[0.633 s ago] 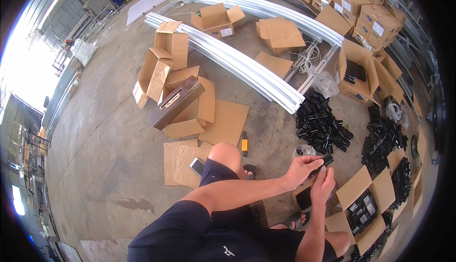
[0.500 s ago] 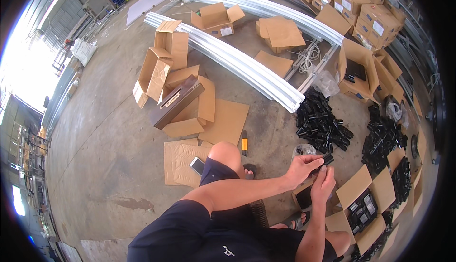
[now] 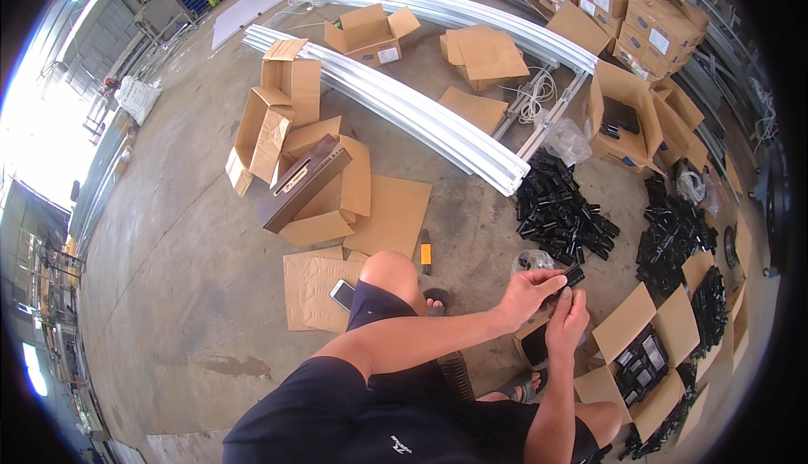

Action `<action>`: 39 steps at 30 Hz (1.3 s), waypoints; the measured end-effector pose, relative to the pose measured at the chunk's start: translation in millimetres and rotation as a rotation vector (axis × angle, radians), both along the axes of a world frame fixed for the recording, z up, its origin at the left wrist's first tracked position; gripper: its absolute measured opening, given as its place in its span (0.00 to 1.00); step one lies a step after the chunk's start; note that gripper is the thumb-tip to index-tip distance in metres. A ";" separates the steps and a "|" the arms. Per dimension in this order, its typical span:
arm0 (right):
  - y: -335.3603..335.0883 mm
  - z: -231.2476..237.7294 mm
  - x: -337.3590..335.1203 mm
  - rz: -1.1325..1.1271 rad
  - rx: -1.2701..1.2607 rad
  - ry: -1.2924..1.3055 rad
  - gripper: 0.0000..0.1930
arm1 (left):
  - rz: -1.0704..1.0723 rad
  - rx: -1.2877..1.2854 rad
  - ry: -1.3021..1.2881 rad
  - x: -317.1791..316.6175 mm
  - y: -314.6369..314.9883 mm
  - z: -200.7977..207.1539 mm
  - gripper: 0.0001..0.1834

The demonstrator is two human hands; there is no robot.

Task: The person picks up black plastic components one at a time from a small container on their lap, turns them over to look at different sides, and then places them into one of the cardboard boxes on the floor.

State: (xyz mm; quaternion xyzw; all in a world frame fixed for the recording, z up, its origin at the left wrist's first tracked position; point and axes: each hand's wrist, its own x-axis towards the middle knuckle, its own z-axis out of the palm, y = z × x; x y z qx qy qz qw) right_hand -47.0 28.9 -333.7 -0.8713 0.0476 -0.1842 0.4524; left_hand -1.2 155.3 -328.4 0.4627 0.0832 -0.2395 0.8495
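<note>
My left hand (image 3: 532, 294) is closed in a pinch on a small black plastic part (image 3: 574, 276), whose exact kind I cannot make out. Just below it, my right hand (image 3: 567, 319) has its fingers closed at the lower side of the same part. Beyond my hands lies a pile of similar black parts (image 3: 560, 211) on the concrete floor. Under my wrists is a small carton (image 3: 532, 342) with something black in it, partly hidden. To the right stands an open cardboard box (image 3: 676, 321) holding black parts in rows.
More black parts (image 3: 673, 241) are heaped at the right. Long white metal profiles (image 3: 404, 114) cross the floor ahead. Open cartons (image 3: 345, 186) and a dark brown case (image 3: 305, 184) stand at the left. A phone (image 3: 342, 295) and a yellow-black cutter (image 3: 426, 253) lie near my knee.
My view has shifted slightly, so the scene sits a little further left. Both hands stay together at the black part, with only small finger movement.
</note>
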 end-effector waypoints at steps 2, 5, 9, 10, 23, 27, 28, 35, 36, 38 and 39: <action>0.6 1.5 0.1 0.002 0.010 0.002 0.17 | -0.011 0.012 0.011 -0.1 0.8 -0.1 0.15; 1.6 3.8 -0.2 -0.001 0.020 0.003 0.17 | -0.023 0.024 0.016 0.0 1.7 3.2 0.15; 1.7 4.8 -1.5 -0.005 0.037 0.057 0.16 | -0.009 0.053 0.001 0.0 1.5 2.6 0.15; 1.0 5.6 -2.0 -0.010 0.045 0.084 0.16 | -0.012 0.052 0.004 0.2 1.7 3.4 0.15; 1.0 4.0 -1.8 -0.011 0.069 0.074 0.16 | -0.002 0.007 0.015 -0.6 1.5 6.1 0.15; 1.4 6.6 -1.5 -0.003 0.059 0.073 0.16 | -0.001 -0.006 0.015 -0.1 0.5 2.2 0.15; 1.3 7.6 -1.6 -0.001 0.051 0.077 0.16 | -0.002 0.001 0.016 0.2 0.2 1.4 0.15; 1.9 8.6 -1.9 -0.001 0.037 0.090 0.16 | -0.007 0.033 0.009 0.8 0.8 -2.8 0.15; 2.8 8.1 -1.5 -0.004 0.028 0.093 0.16 | -0.008 0.042 0.005 1.5 3.1 -1.4 0.15; 2.9 9.9 -1.6 -0.009 0.030 0.100 0.16 | -0.013 0.041 0.032 -0.1 -0.1 3.4 0.15; 2.3 12.9 -2.2 -0.009 0.044 0.104 0.16 | -0.011 0.045 0.046 -0.6 -0.3 5.1 0.15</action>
